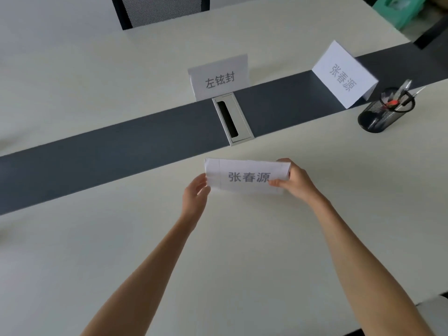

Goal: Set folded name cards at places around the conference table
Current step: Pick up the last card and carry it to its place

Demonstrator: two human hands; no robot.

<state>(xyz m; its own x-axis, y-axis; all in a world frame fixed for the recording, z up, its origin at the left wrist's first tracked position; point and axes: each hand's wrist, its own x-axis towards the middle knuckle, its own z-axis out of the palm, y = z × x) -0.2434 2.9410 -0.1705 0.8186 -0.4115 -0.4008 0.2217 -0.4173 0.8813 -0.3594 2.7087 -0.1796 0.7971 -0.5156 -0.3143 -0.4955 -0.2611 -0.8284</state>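
Right now I have both hands on a folded name card (247, 176) over the near half of the table (242, 251). My left hand (196, 194) pinches the card's left end between thumb and fingers; my right hand (294, 179) wraps the right end, thumb on the printed face and fingers curled behind. The card's print faces me, and its lower edge looks to be at or just above the tabletop; I cannot tell whether it touches. By my reading, I am in the middle of standing this card at a place on my side.

Next I would need to spread the two panels so it stands like a tent, seat it squarely, then let go with both hands without tipping it.

Beyond the card runs the dark strip (121, 151) with a metal cable hatch (232, 118). Just behind that stands a second name card (219, 77), upright. Farther right a third name card (344, 75) stands turned at an angle, beside a mesh pen cup (385, 110). A chair back (160, 10) sits at the far edge.
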